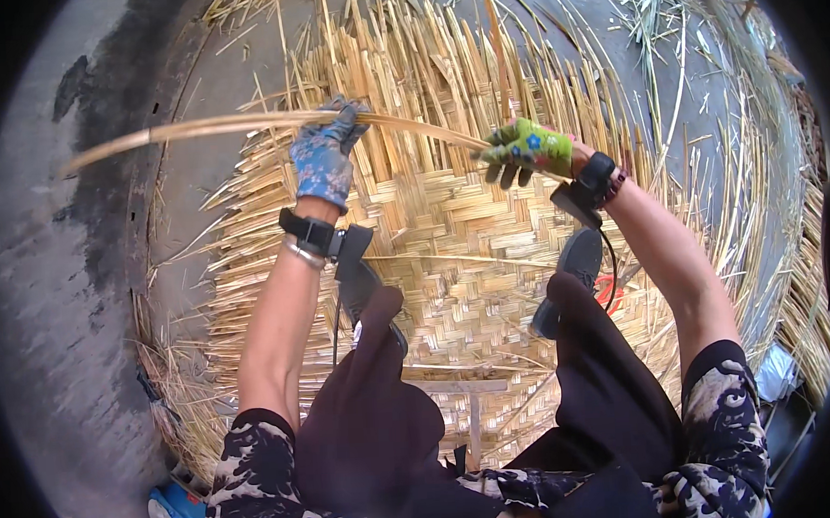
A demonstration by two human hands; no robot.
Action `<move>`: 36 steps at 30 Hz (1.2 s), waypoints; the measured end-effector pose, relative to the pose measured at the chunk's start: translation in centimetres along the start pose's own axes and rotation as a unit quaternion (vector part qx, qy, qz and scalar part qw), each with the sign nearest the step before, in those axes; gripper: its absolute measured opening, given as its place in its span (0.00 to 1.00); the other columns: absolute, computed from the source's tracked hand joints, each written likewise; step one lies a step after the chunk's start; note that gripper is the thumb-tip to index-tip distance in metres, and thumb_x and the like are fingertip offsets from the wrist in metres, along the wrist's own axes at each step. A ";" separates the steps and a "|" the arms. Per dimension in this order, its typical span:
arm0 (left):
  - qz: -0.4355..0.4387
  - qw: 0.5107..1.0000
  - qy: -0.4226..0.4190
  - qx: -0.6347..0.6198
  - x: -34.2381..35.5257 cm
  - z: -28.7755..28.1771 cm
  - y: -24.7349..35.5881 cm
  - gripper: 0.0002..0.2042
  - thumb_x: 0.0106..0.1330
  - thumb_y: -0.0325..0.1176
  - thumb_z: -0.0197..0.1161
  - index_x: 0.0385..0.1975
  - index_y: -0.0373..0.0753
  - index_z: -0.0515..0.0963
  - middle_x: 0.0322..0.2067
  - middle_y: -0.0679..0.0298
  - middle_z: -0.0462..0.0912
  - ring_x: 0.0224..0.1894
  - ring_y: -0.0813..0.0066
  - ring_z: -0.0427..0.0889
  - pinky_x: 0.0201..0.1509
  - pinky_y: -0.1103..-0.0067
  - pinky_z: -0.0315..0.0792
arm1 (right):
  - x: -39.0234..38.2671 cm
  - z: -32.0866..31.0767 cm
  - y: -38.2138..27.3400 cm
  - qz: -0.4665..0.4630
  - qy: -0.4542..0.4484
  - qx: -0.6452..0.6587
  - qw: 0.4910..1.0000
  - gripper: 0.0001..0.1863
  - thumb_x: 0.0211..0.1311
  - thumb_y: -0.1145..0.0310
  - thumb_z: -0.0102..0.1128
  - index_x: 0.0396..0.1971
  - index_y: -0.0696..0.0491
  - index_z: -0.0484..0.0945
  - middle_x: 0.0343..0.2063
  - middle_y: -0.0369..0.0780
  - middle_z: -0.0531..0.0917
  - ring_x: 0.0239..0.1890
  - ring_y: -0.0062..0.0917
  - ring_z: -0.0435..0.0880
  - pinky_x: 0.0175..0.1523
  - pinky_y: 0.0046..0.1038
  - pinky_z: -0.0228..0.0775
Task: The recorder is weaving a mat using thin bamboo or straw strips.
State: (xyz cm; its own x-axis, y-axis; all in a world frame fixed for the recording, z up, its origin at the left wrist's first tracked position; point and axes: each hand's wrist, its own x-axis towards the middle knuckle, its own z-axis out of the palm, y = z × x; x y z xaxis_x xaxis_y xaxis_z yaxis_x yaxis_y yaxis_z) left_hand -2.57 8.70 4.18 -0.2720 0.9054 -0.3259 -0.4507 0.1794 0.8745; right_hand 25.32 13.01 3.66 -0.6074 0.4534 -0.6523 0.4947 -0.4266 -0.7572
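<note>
A bundle of long, thin reed strips (201,128) stretches across in front of me, bowed and reaching far out to the left. My left hand (325,156), in a blue flowered glove, is closed around it. At its right part, my right hand (529,150), in a green flowered glove with dark fingertips, grips the strips between thumb and fingers; its lower fingers hang partly loose. Beneath both hands lies a woven mat (469,221) in a herringbone pattern, with long unwoven ends fanning out at its far and left sides.
My shoes (579,256) rest on the mat. An orange-red looped object (609,293) lies by the right shoe. Greenish loose strips (656,17) are heaped at the far right, and a blue packet (178,512) sits at the lower left. Grey concrete floor (54,275) spans the left.
</note>
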 end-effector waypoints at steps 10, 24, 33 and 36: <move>-0.120 0.938 -0.065 0.318 7.6 -1.1 -7.0 0.32 0.56 0.34 0.60 0.58 0.32 0.52 0.43 0.58 0.74 0.35 0.75 0.77 0.32 0.82 0.70 | 3.6 0.4 1.0 -0.077 0.298 0.240 0.921 0.06 0.58 0.68 0.51 0.31 0.54 0.74 0.19 0.34 0.77 0.17 0.16 0.75 0.18 0.14 0.59; -0.251 0.938 -0.224 0.085 9.8 1.1 -8.4 0.14 0.62 0.31 0.51 0.46 0.31 0.68 0.40 0.60 0.76 0.37 0.71 0.77 0.39 0.78 0.73 | 15.6 1.6 7.3 -0.086 0.159 0.513 0.839 0.15 0.60 0.63 0.48 0.44 0.55 0.67 0.41 0.41 0.77 0.43 0.27 0.76 0.47 0.26 0.67; -0.260 0.927 -0.223 0.156 10.5 3.0 -8.8 0.18 0.58 0.38 0.58 0.45 0.36 0.70 0.32 0.67 0.76 0.30 0.79 0.74 0.34 0.82 0.70 | 14.3 1.6 6.6 -0.139 0.212 0.357 0.899 0.14 0.58 0.62 0.51 0.41 0.53 0.70 0.38 0.39 0.78 0.36 0.25 0.78 0.41 0.27 0.70; -0.229 0.925 -0.244 0.178 10.2 3.5 -8.9 0.18 0.57 0.39 0.59 0.44 0.36 0.71 0.31 0.68 0.76 0.29 0.81 0.73 0.33 0.83 0.69 | 13.5 1.5 6.1 -0.125 0.235 0.365 0.892 0.14 0.58 0.62 0.52 0.40 0.54 0.70 0.37 0.40 0.79 0.35 0.26 0.79 0.39 0.27 0.70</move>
State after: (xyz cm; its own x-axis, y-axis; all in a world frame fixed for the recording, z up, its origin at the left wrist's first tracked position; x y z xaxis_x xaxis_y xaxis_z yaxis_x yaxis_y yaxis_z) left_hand 1.64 17.64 -5.72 0.3338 0.7530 -0.5671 -0.0923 0.6248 0.7753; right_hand 19.16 15.33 -9.68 -0.2296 0.8106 -0.5387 -0.2597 -0.5845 -0.7687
